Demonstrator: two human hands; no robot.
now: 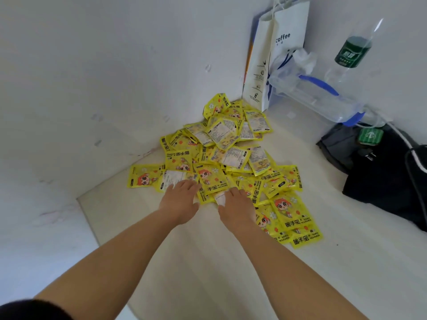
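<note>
Heap of yellow hand-warmer packets (231, 162) mid-frame on pale tabletop (208, 262), running back into the wall corner at 12 o'clock. Left hand (182, 199) flat, fingers straight, on the heap's 6 o'clock edge. Right hand (235, 209) just beside it, touching a white sachet (220, 198); grip unclear. White paper bag (277, 54) at 1 o'clock. Clear bottle (323, 98) at 2. Black bag (381, 172) at 3.

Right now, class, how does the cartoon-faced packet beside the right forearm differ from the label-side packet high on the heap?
Face: the cartoon-faced packet shows its front, the label-side packet its white printed back. Place: the cartoon-faced packet lies at the near edge of the heap, the label-side packet atop others. Both are yellow.
</note>
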